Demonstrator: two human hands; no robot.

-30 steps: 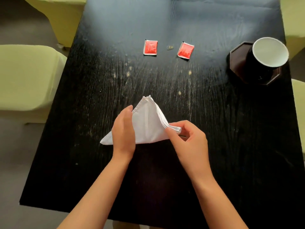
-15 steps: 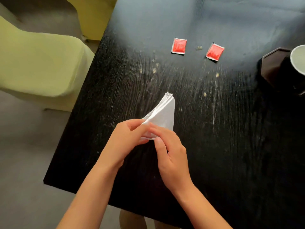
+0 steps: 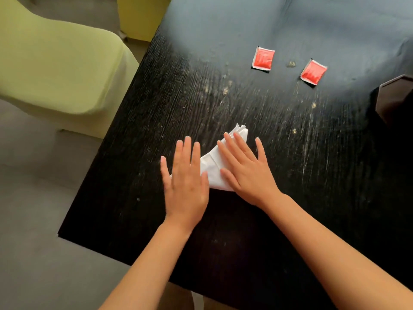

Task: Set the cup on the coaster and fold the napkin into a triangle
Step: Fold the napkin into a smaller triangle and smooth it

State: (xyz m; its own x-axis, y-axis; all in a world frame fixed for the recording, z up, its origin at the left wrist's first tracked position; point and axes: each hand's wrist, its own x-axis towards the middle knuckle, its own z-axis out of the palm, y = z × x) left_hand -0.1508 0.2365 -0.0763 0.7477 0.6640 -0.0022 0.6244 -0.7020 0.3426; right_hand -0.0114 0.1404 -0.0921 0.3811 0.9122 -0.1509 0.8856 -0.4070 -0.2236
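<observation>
2 red packets [image 3: 263,58] [image 3: 313,73], 1 napkin [image 3: 213,168], 1 coaster [image 3: 394,97], 2 chairs [image 3: 58,70] [image 3: 138,14].

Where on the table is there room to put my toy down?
Bare wood lies between the napkin and the two red packets, and along the table's left edge beside the left hand. It is crowded where both hands press the napkin, right hand included, and at the coaster on the right.
</observation>
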